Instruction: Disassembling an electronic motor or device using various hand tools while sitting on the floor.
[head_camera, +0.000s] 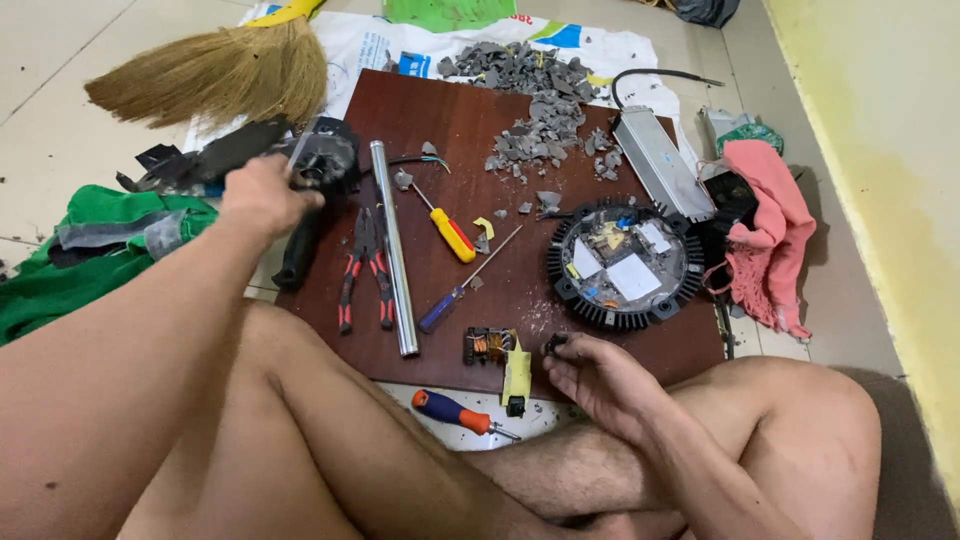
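- Head view looks down at a person who sits on the floor (60, 40) with crossed bare legs, and a brown board (470, 130) lies in front of them.
- At the far left lies a straw broom (220, 72), and near it, on the floor, a green cloth (60, 275).
- On the right, off the board, a pink cloth (775, 230) lies beside a grey metal box (660, 165).
- A round black lamp housing (625, 263) sits on the right part of the board, open side up, with white and yellow parts inside.
- Many grey chips (535, 95) are piled at the far edge of the board.
- A metal tube (393, 245) lies along the board, and red pliers (364, 272) lie just left of it.
- The left hand (265, 195) is over the left edge of the board; its fingers close around a dark power tool (320, 160), which is blurred.
- A yellow screwdriver (450, 232) and a blue screwdriver (455, 295) lie in the middle of the board.
- An orange-blue screwdriver (455, 412) lies off the near edge, on the floor.
- The right hand (600, 378) rests at the near edge, and its fingertips pinch a small black part (555, 345).
- Just left of this hand are a coil with copper winding (488, 345) and a yellow piece (516, 378).
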